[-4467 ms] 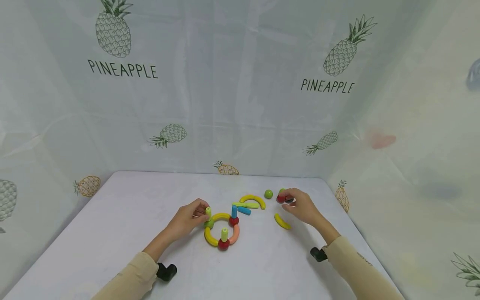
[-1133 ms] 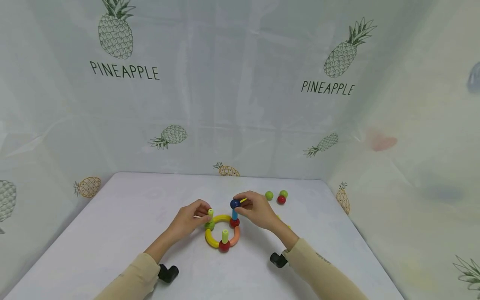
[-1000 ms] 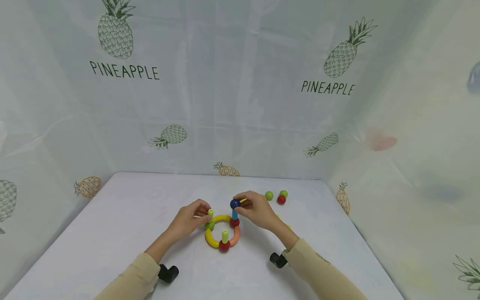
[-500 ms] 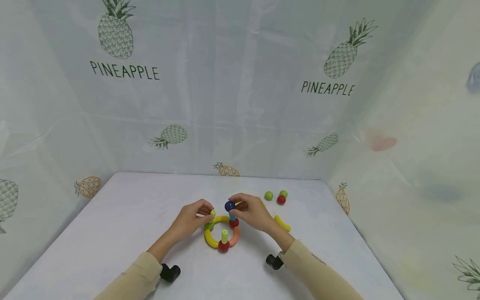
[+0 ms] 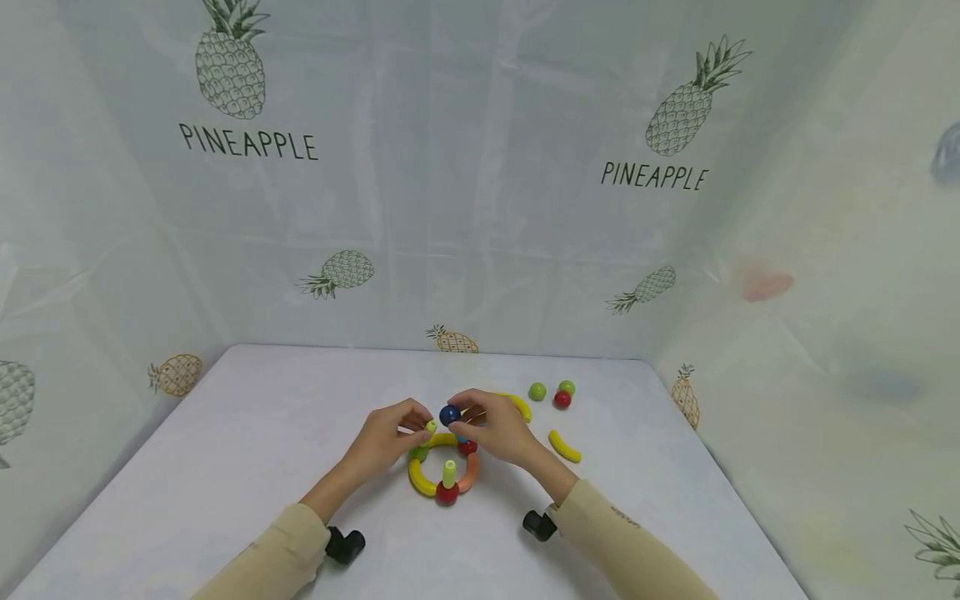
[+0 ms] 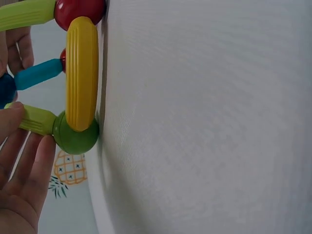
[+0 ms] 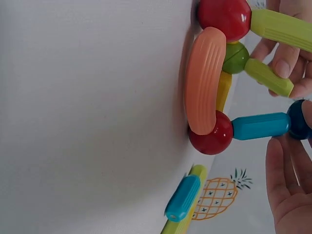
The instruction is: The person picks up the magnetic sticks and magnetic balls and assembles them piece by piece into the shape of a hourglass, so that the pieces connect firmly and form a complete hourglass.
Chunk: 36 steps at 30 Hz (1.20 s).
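Note:
A ring of magnetic toy pieces lies on the white table: yellow curved bars [image 6: 81,73], a salmon curved bar [image 7: 204,80], red balls [image 7: 212,134] and a green ball [image 6: 75,134]. My left hand [image 5: 386,435] pinches the light green rod [image 6: 38,119] rising from the green ball; it leans right. With my right hand [image 5: 501,427] I pinch the dark blue ball [image 5: 450,416] at the top of the blue rod [image 7: 261,126], whose foot meets a red ball. That rod leans left. Another light green rod [image 5: 449,474] stands on the front red ball.
Behind my right hand lies a yellow curved bar [image 5: 519,406]; a second yellow bar [image 5: 565,447] is to the right. Two green balls [image 5: 537,391] and a red ball [image 5: 562,400] sit farther back. A blue rod [image 7: 183,197] lies against a light green rod.
My right hand has brought the dark blue ball from the back right onto the blue rod, then shifted left. Both held rods now tilt towards each other, their tops closer.

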Available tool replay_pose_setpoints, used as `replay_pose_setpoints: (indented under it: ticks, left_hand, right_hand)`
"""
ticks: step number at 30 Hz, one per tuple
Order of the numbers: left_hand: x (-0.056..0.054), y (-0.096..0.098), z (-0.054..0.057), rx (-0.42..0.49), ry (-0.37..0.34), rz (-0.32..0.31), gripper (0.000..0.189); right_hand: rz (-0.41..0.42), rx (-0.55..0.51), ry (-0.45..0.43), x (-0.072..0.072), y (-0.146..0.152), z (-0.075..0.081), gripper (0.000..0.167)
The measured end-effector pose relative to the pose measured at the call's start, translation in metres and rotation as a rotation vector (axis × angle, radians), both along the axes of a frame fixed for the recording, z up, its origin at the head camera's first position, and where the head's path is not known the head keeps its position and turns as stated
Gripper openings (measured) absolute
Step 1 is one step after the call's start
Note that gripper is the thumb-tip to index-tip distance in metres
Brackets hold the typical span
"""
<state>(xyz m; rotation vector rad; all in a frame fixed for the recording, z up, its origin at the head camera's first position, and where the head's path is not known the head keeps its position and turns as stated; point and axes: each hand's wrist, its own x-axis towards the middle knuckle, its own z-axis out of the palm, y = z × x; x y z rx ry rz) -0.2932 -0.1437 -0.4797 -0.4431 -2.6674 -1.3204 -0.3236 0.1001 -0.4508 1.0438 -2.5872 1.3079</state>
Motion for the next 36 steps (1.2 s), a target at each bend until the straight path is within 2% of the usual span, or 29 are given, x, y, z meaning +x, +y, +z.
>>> replay_pose_setpoints:
  ticks: [12, 22, 30, 36]
  left_hand:
    - [-0.0041, 0.0003, -0.002, -0.005, 0.024, -0.028, 0.024]
    - [-0.0049, 0.002, -0.0019, -0.015, 0.023, -0.016, 0.024]
    - [-0.0035, 0.0035, -0.0023, -0.022, 0.036, -0.023, 0.027]
    - [-0.002, 0.0036, -0.0016, -0.015, 0.037, -0.052, 0.032]
  right_hand:
    - [-0.024, 0.014, -0.021, 0.0006, -0.0081, -0.001, 0.033]
    - [-0.023, 0.001, -0.031, 0.0028, -0.0095, 0.0007, 0.033]
    - [-0.008, 0.003, -0.027, 0.0035, -0.009, -0.0011, 0.033]
    - [0.018, 0.009, -0.017, 0.0039, -0.0061, -0.0016, 0.034]
